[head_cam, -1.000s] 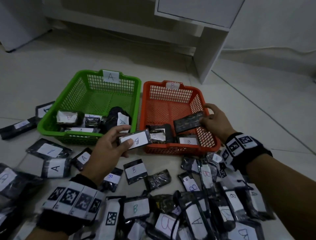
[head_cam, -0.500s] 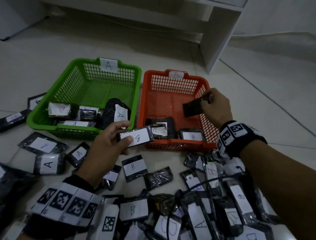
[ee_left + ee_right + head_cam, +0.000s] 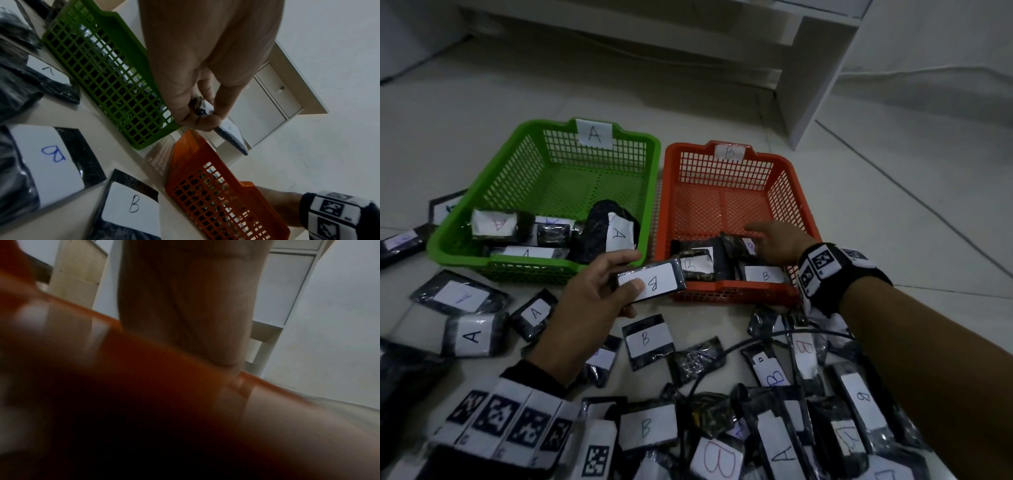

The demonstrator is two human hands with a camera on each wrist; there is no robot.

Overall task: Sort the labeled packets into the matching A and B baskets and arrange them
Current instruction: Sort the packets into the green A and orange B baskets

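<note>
The green basket [image 3: 510, 171] tagged A and the orange basket [image 3: 722, 291] tagged B stand side by side on the floor. My left hand [image 3: 633, 270] pinches a dark packet with a white B label [image 3: 654, 279] between thumb and fingers, in front of the gap between the baskets. The left wrist view shows that grip [image 3: 205, 120] on the packet [image 3: 232, 134] above the orange basket [image 3: 216, 203]. My right hand [image 3: 763, 240] reaches into the orange basket's front right, index finger straight, beside a dark packet [image 3: 736, 245] lying on other B packets. The right wrist view is blurred by the orange rim [image 3: 144, 369].
Several A packets lie at the green basket's front. Loose labelled packets cover the floor in front: A ones [image 3: 472, 335] at left, B ones [image 3: 647, 339] in the middle and right. A black cable [image 3: 722, 356] crosses them. A white cabinet [image 3: 818, 85] stands behind.
My right hand came down from the middle of the orange basket to its front, and the packet it carried now lies on the others. My left hand kept its B packet.
</note>
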